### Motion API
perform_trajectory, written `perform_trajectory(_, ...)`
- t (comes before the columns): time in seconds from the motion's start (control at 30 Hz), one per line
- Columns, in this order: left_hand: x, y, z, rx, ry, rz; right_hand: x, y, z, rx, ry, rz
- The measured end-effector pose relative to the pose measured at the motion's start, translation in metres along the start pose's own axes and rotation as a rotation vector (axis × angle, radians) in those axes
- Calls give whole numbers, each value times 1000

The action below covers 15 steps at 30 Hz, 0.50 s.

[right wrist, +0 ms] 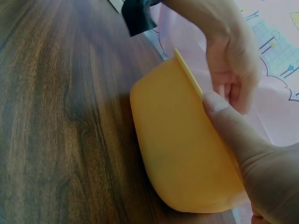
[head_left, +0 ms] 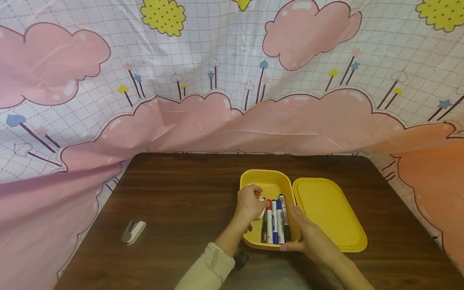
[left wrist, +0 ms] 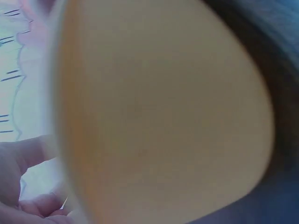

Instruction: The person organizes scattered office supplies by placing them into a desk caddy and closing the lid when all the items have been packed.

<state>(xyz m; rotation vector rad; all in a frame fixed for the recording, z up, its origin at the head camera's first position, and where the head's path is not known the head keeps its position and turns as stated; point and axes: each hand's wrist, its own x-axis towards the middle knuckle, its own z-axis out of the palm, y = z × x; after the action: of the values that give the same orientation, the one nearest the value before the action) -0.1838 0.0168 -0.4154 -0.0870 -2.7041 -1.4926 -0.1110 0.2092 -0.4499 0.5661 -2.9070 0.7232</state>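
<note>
A yellow box (head_left: 266,175) holds several markers (head_left: 274,219), with red, blue and black caps, lying side by side. My left hand (head_left: 250,203) reaches down into the box's left half, fingers bent. By its thumb lies a white item (head_left: 262,210), partly covered, and a small metallic piece (head_left: 250,226) shows below. The left wrist view has the box wall (left wrist: 163,112) hiding these fingertips, so whether they grip anything is unclear. My right hand (head_left: 308,233) holds the box at its front right corner, thumb (right wrist: 224,109) on the rim in the right wrist view.
A yellow lid (head_left: 330,213) lies flat just right of the box. Toward the left of the dark wooden table (head_left: 174,201) sits a small white and grey object (head_left: 134,232). A patterned curtain (head_left: 232,121) hangs behind the table.
</note>
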Motion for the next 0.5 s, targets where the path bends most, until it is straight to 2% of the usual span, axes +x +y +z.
perform_trajectory(0.2, -3, 17, -24, -54, 32, 20, 0, 0, 1, 3, 4, 2)
perform_trajectory(0.5, -8, 38, -79, -160, 144, 62, 1, -1, -1, 5, -12, 17)
